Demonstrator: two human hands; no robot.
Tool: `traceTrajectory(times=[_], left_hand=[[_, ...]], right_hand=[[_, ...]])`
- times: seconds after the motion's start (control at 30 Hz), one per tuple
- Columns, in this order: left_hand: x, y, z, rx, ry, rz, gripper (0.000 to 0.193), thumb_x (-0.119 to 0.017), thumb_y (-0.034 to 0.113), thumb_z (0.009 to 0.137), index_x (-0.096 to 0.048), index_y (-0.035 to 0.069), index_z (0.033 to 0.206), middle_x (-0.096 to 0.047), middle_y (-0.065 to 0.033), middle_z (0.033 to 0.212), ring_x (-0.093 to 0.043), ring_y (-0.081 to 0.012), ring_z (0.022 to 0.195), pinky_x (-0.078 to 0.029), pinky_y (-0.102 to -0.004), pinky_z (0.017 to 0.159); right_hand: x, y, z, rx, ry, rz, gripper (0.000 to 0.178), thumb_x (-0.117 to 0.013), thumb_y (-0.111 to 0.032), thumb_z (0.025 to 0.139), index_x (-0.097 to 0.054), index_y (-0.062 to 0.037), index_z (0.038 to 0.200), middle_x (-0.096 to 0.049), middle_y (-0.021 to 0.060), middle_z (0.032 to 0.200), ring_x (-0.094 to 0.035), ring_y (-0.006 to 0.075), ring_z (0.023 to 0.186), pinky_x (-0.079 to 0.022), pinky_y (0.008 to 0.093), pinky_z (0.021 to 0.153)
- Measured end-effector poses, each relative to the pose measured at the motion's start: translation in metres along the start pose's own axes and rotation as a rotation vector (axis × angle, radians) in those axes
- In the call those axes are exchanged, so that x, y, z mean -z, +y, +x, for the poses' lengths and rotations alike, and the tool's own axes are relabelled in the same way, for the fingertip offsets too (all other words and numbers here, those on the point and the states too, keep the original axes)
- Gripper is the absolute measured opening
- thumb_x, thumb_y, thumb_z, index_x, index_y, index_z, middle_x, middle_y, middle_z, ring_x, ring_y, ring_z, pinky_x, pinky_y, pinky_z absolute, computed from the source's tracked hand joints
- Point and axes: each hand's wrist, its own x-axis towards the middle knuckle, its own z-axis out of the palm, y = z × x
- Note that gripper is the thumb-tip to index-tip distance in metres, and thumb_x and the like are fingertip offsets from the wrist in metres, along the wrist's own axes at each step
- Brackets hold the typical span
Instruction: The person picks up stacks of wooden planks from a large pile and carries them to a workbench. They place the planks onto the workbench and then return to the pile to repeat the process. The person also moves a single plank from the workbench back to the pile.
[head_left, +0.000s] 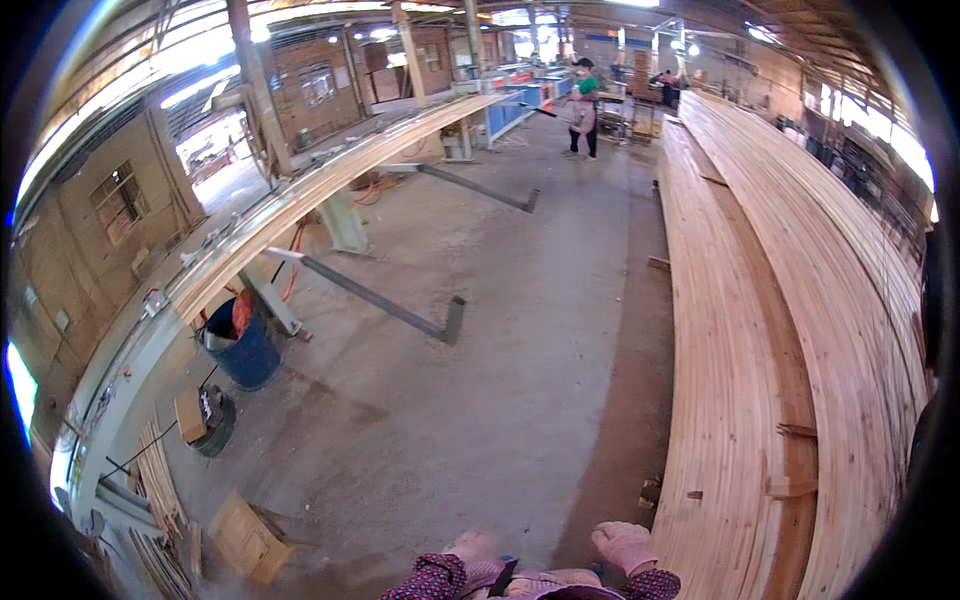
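Near the lower edge, in front of my body, are both my hands in pale pink gloves, below dark patterned sleeves. My left hand [474,548] is smeared by motion, so its fingers do not show clearly. My right hand [622,546] is closed in a loose fist, with nothing visible in it. It hovers left of the nearest stack of long pale wooden boards [720,400], apart from it. A second, taller board stack [800,270] lies along the right side. A small dark item [508,568] beside my left hand is too unclear to name.
On the left runs a long machine bench [120,390] bearing boards [340,175]; two metal arms [370,295] [475,185] jut from it over the floor. Below stand a blue bin [248,355], cardboard [248,540] and wood strips [160,475]. Farther off stands a person [584,110] holding a long thin object.
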Motion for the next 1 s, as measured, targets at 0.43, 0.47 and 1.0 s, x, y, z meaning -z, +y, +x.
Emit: traceTrajectory(times=[0.43, 0.47, 1.0], left_hand=[[0.023, -0.225, -0.054, 0.419, 0.207, -0.655, 0.061, -0.029, 0.053, 0.104, -0.061, 0.011, 0.134, -0.054, -0.0237, 0.141, -0.047, -0.042, 0.133, -0.038, -0.0499, 0.111], [0.027, -0.245, -0.052, 0.453, 0.226, -0.667, 0.061, -0.029, 0.053, 0.104, -0.061, 0.01, 0.133, -0.055, -0.0241, 0.139, -0.048, -0.0421, 0.132, -0.039, -0.0501, 0.11], [0.34, -0.434, -0.069, 0.668, 0.574, -0.739, 0.075, -0.057, 0.052, 0.092, -0.043, 0.005, 0.148, -0.041, -0.0204, 0.154, -0.046, -0.0359, 0.138, -0.043, -0.0453, 0.108]], right_hand=[[-0.015, -0.174, 0.178, 0.219, -0.452, -0.228, 0.048, -0.044, -0.052, 0.094, -0.069, -0.024, 0.123, -0.067, 0.0092, 0.129, -0.062, 0.0313, 0.121, -0.048, 0.0474, 0.1], [-0.019, -0.18, 0.194, 0.24, -0.469, -0.222, 0.049, -0.044, -0.053, 0.094, -0.069, -0.0237, 0.124, -0.067, 0.0092, 0.129, -0.062, 0.0313, 0.121, -0.048, 0.0475, 0.1], [-0.014, -0.434, 0.45, 0.503, -0.451, -0.353, 0.045, -0.046, -0.043, 0.092, -0.07, -0.015, 0.118, -0.069, 0.0134, 0.123, -0.065, 0.035, 0.114, -0.051, 0.0488, 0.095]])
